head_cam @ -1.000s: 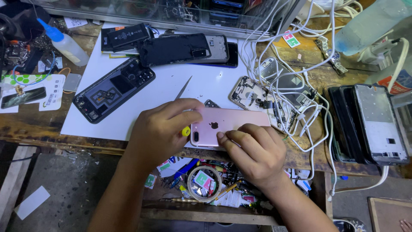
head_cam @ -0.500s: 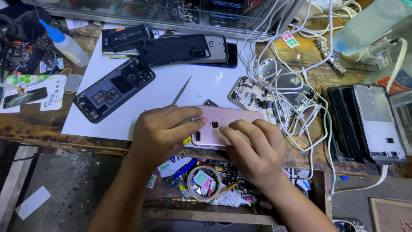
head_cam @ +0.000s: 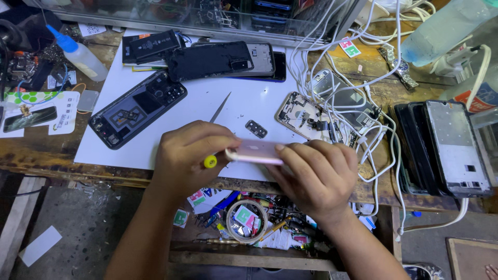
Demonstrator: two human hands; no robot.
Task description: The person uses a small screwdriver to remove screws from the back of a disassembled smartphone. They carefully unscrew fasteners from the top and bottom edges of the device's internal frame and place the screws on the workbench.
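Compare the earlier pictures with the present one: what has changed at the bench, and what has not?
The pink phone has been tipped up from lying flat, so mainly its edge shows. The left hand and right hand keep hold of it. The yellow-tipped tool stays in the left hand. The opened phones, the tweezers and the cables lie unmoved.

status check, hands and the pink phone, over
Left hand and right hand grip pink phone, tilted on edge. Yellow-tipped tool in left. Cables beside right hand.

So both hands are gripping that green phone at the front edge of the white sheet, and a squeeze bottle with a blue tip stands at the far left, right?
Not quite: the phone is pink, not green, as the head view shows. The left hand and right hand do both grip it at the white sheet's front edge, and the blue-tipped squeeze bottle is at far left.
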